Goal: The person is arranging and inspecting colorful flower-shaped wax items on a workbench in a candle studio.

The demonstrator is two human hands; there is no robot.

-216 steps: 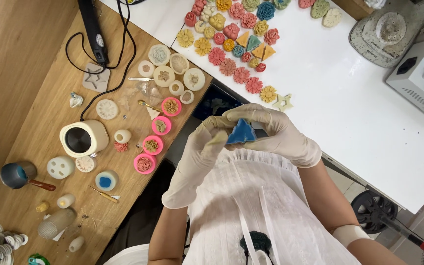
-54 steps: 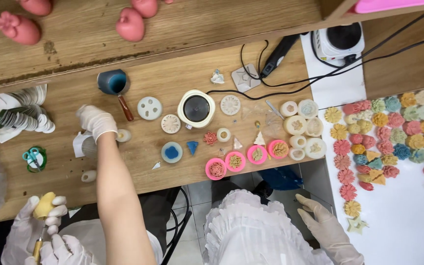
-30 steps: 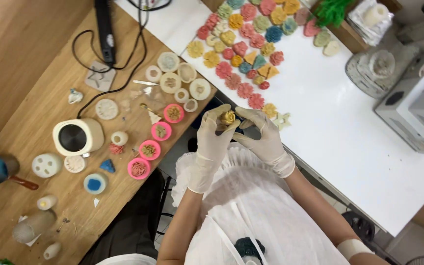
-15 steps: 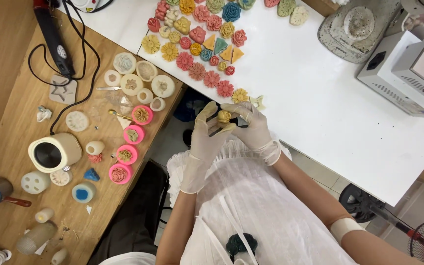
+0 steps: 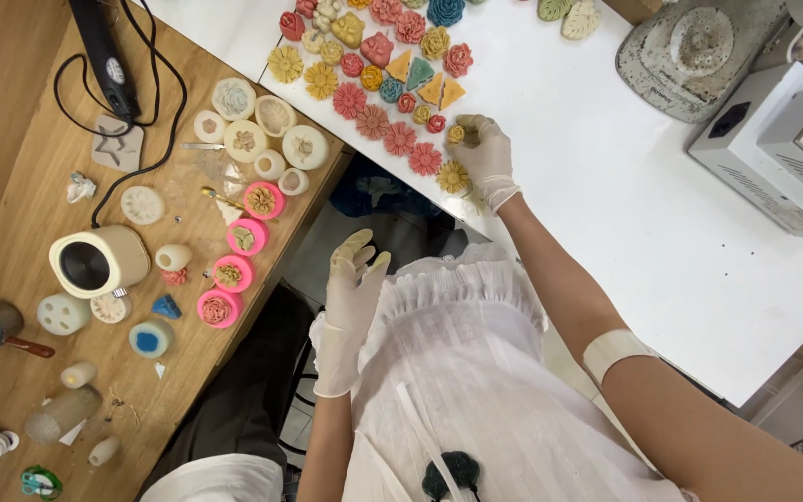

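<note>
Your gloved hands over two desks of moulded flowers

The white desk [image 5: 662,242] fills the right of the frame and the wooden desk [image 5: 20,121] the left, where pink moulds [image 5: 234,274] sit in a row. At upper centre, coloured flower pieces [image 5: 374,65] lie in rows on the white desk. Your right hand [image 5: 483,153] closes its fingertips on a small yellow flower piece [image 5: 457,134] at the edge of those rows. Your left hand [image 5: 353,284] hangs empty at mid-frame, fingers loosely spread.
</note>
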